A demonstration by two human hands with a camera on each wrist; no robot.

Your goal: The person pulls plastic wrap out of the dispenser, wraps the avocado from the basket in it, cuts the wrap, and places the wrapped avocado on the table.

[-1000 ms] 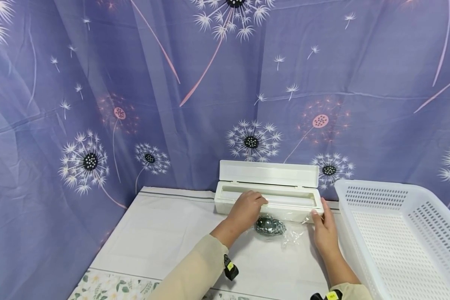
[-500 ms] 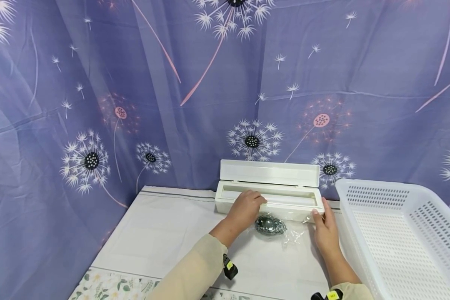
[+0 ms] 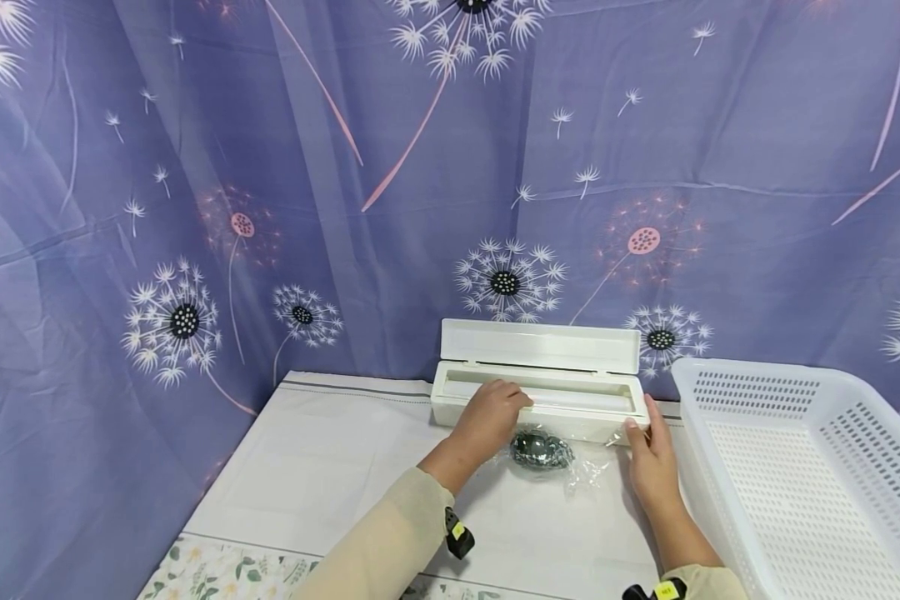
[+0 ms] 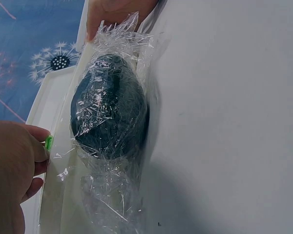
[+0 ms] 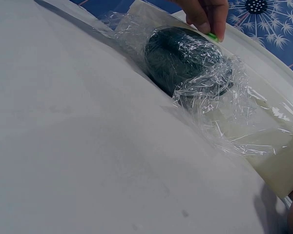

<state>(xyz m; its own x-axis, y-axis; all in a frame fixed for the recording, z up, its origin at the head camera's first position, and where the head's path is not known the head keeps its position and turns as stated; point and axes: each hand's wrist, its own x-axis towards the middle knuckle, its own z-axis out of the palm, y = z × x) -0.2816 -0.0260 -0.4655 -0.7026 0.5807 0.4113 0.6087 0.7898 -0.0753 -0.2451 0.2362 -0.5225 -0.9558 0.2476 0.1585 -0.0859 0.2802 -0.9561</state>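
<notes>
Nothing's moved: white tablecloth [image 3: 345, 450], far purple dandelion-print curtain [image 3: 390, 250], left hand [image 3: 487, 418] pinching a green tab [image 4: 49, 143], right hand [image 3: 652, 467] gripping an oblong white box [image 3: 592, 428].

No text is readable (the yellow wrist labels [image 3: 667, 590] blur).

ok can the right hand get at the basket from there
Probably yes: the right hand is just beside the basket, nothing visible between, though it would first have to release the box.
</notes>
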